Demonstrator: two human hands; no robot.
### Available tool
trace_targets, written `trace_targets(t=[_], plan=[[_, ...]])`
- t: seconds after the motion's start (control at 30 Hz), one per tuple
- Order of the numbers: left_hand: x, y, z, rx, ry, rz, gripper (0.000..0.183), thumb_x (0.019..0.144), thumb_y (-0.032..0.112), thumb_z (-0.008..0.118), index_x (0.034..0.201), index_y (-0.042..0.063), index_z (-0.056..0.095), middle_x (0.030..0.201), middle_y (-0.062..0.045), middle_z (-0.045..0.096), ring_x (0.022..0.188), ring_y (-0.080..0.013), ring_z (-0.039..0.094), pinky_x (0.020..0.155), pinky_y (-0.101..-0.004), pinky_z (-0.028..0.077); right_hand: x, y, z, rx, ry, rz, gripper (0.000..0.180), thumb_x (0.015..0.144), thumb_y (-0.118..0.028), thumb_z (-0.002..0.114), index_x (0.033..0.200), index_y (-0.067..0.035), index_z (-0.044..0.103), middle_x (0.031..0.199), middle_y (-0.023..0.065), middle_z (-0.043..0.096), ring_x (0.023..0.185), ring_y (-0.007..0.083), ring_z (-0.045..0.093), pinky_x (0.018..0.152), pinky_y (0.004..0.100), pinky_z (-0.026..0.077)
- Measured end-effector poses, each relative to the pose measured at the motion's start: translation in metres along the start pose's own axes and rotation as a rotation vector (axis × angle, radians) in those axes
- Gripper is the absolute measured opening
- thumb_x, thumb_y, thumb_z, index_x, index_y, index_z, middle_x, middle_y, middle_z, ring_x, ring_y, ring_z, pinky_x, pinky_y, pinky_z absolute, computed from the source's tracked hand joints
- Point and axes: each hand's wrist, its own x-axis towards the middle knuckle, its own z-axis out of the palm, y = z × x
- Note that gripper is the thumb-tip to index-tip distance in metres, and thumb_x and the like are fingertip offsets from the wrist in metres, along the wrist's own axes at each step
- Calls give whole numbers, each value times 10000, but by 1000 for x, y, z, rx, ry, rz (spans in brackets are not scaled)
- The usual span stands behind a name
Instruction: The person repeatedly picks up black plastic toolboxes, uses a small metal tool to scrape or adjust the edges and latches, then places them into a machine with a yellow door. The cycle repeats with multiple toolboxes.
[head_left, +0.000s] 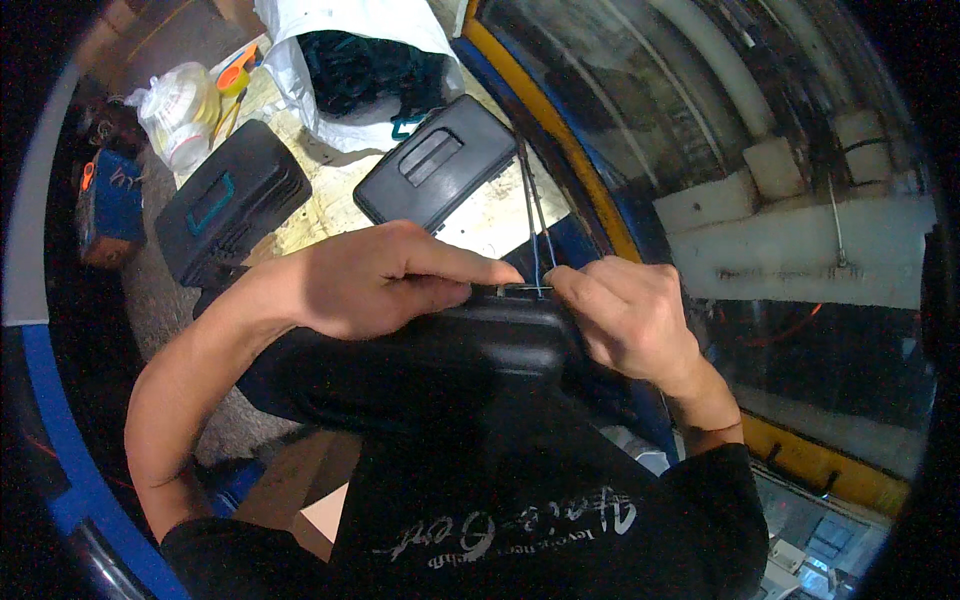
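A black plastic case is held up close against my dark shirt. My left hand grips its top edge, index finger stretched along it to the right. At that fingertip, a thin metal pin lies along the case's edge. The curled fingers of my right hand pinch the pin's other end, at the case's right corner. Two thin rods with blue ends come down between my hands to the pin; their exact contact is hidden. The underside of the case is lost in shadow.
Beyond my hands, a worktable carries two black cases, one with a teal handle and one with a black handle. A white sack of dark teal parts stands behind. A yellow-edged machine frame borders the right side.
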Motion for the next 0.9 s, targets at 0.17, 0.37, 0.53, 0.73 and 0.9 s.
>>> trace_targets(t=[0.17, 0.37, 0.53, 0.73, 0.9], plan=[[2, 12, -2, 2, -72, -136, 403, 929, 35, 503, 1326, 96, 531, 887, -163, 674, 810, -168, 632, 737, -311, 477, 0, 6, 0, 389, -7, 94, 241, 740, -55, 659, 982, -58, 661, 693, 76, 563, 602, 244, 593, 518, 345, 476], [3, 11, -6, 43, -89, -168, 416, 929, 45, 517, 1340, 114, 523, 855, -141, 666, 746, -153, 605, 689, -312, 466, -4, 4, -11, 36, 104, -39, 271, 730, -62, 656, 999, -74, 682, 689, 44, 555, 588, 203, 560, 504, 319, 452], [3, 6, -5, 22, -36, -75, 399, 935, 58, 516, 1328, 121, 536, 898, -154, 679, 761, -177, 621, 715, -319, 474, -6, 5, -11, -64, 67, -71, 374, 664, -33, 666, 1037, -57, 683, 732, 47, 606, 619, 181, 562, 504, 301, 438], [8, -6, -10, 44, -71, -33, 399, 930, 45, 520, 1317, 136, 551, 960, -168, 687, 820, -197, 642, 761, -339, 488, -8, 18, 0, -101, 129, -123, 364, 662, -67, 681, 1025, -77, 696, 736, 36, 589, 635, 172, 560, 514, 298, 436], [19, -27, -12, 87, -70, 157, 436, 911, 24, 544, 1321, 172, 552, 1018, -159, 685, 868, -205, 650, 786, -342, 493, 1, 38, 13, -170, 255, -257, 317, 646, -105, 714, 963, -98, 718, 761, 22, 572, 649, 164, 557, 532, 287, 418]])
